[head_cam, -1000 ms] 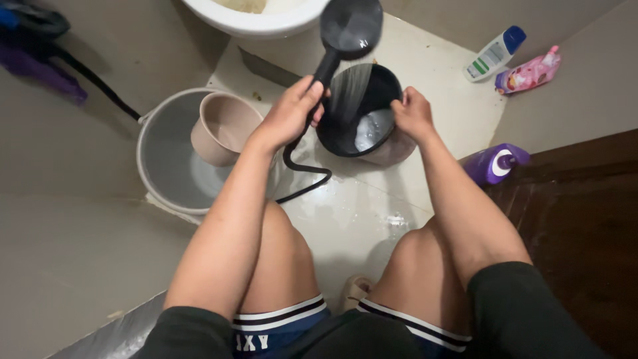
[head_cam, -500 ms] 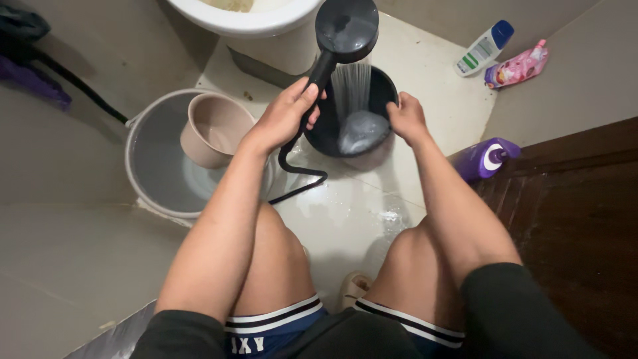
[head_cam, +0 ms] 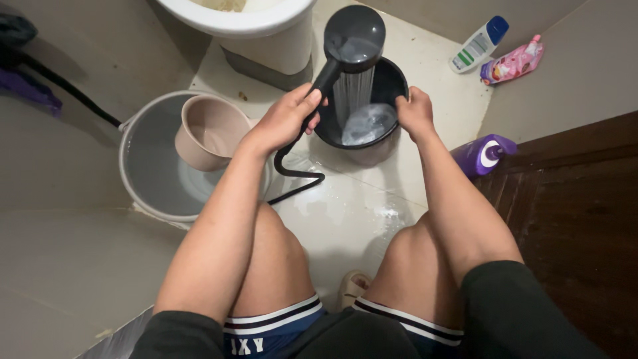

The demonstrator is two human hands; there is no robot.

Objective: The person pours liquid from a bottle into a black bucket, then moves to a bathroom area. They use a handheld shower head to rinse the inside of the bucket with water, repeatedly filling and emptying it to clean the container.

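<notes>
Pale wet floor tiles (head_cam: 345, 219) spread below a white toilet bowl (head_cam: 246, 20), a dark wooden door (head_cam: 578, 213) to its right.

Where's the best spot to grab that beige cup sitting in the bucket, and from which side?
Probably the cup's upper rim, reached from above. It leans tilted inside the grey bucket, mouth facing up, and the bucket wall blocks a side approach. Pinching the exposed rim, fingers inside and thumb outside, looks easiest. No handle shows.
</notes>
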